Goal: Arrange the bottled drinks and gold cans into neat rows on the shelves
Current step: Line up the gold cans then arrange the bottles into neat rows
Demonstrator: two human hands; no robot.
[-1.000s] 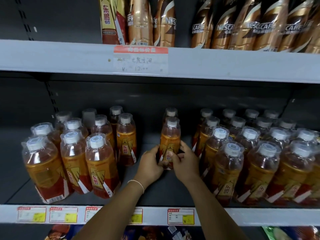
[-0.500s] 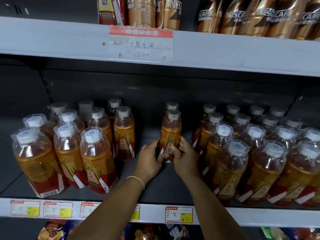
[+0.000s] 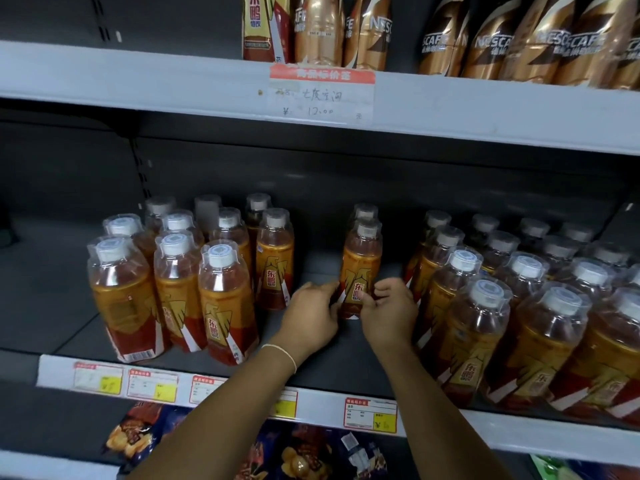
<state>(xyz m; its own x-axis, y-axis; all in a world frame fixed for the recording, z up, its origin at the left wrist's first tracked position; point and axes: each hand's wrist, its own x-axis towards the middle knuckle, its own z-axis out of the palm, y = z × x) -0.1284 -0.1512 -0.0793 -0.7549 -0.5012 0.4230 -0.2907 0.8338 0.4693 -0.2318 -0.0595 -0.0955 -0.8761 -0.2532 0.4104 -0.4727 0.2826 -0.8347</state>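
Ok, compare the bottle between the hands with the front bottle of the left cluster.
The centre bottle is gripped low down by the left hand and right hand; the front-left bottle is untouched. The centre bottle stands in a gap with a second bottle behind it; the front-left bottle is packed among neighbours. The centre bottle sits further back than the front-left bottle. Both are upright, orange, white-capped.

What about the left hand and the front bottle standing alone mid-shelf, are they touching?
Touching. The head view shows the left hand with its fingers curled against the lower label of the front middle bottle, with no gap between them.
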